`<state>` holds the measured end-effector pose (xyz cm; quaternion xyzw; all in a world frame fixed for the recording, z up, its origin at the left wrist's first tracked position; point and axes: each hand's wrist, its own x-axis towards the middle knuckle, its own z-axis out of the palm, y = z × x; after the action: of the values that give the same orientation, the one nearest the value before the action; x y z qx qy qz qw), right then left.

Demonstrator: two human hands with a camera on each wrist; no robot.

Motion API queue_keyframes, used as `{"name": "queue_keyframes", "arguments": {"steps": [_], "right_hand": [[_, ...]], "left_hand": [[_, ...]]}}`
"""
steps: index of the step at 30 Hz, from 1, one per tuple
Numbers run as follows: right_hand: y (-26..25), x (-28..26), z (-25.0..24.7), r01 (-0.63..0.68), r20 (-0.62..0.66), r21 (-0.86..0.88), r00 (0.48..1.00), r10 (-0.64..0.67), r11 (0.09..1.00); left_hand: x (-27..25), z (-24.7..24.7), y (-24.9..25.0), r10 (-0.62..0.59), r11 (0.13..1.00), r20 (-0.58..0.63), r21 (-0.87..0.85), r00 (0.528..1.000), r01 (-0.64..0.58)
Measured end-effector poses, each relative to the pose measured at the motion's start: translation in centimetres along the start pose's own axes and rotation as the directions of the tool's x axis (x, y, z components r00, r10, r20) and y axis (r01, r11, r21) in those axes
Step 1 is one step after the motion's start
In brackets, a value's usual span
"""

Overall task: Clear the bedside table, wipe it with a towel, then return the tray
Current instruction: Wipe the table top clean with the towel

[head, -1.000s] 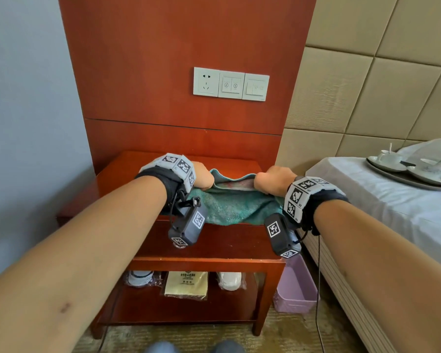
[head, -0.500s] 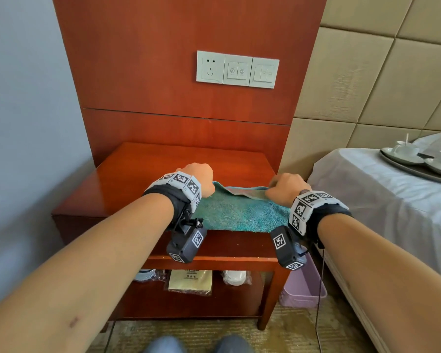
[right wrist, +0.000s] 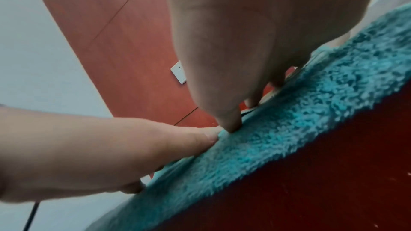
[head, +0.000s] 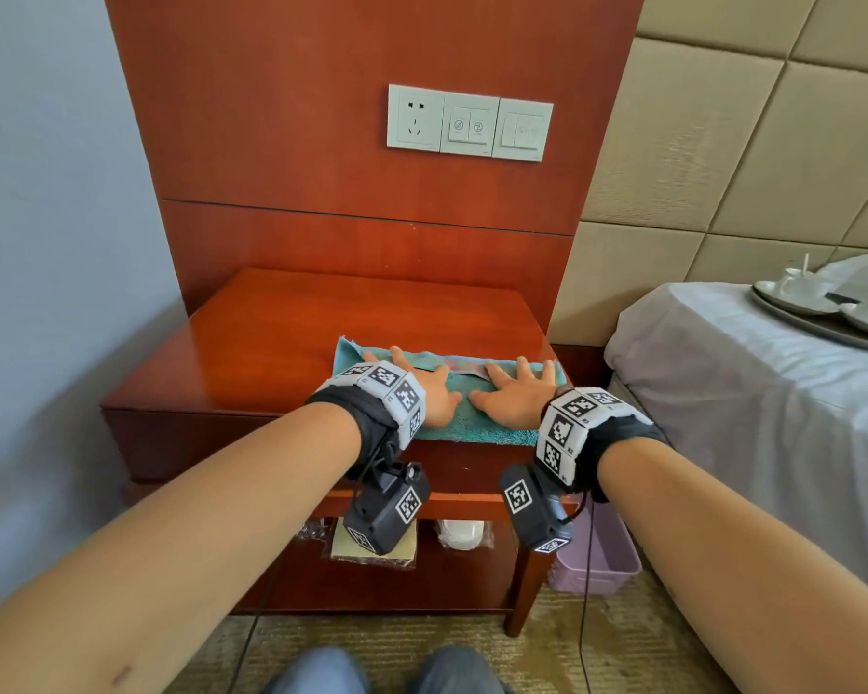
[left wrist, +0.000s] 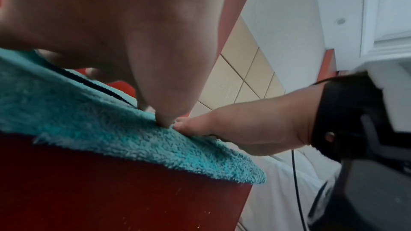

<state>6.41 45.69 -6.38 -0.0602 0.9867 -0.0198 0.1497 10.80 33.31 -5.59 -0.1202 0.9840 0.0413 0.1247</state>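
Both hands lie flat on a teal towel (head: 464, 415) spread along the front right part of the wooden tabletop (head: 291, 343). The left hand (head: 434, 393) has its fingers straight and spread, palm down on the left half of the towel; the right hand (head: 514, 395) is spread wide the same way on the right half, and the two thumbs nearly meet in the middle (the wrist views show the thumb tips just beside each other on the pile). Neither hand curls around the cloth. The towel's near edge hangs slightly over the front edge of the tabletop, and its far edge shows a paler band. The tray (head: 823, 325) sits well apart on the white-sheeted bed (head: 722, 393) at the right, carrying white cups and saucers. On the shelf (head: 422, 588) under the tabletop lie a yellowish packet and a white wrapped item. A pink bin (head: 602, 563) stands on the floor between the table leg and the bed. A socket and switch panel (head: 469, 122) is fixed to the wood wall above.
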Motion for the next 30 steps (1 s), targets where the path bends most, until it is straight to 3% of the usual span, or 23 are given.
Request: {"name": "queue_keyframes", "arguments": {"steps": [3,11,18,30], "right_hand": [[-0.8,-0.6,0.6,-0.082,-0.029,0.008,0.996,0.082,0.997],[-0.1,0.5,0.2,-0.023,0.077,0.021,0.997,0.021,1.000],[-0.5,3.0,-1.0,-0.026,0.112,0.039,0.994,0.021,0.999],[0.2,11.5,-3.8,-0.025,0.132,0.070,0.991,0.015,0.997]], "left_hand": [[-0.6,0.3,-0.1,-0.015,1.000,0.025,0.006,1.000,0.015],[1.8,-1.2,-1.7,0.068,0.991,0.168,0.105,0.983,-0.087],[3.9,-1.7,-2.2,0.090,0.995,0.213,0.019,0.973,-0.096],[11.4,-3.7,-0.5,0.073,0.993,0.179,0.081,0.981,-0.089]]}}
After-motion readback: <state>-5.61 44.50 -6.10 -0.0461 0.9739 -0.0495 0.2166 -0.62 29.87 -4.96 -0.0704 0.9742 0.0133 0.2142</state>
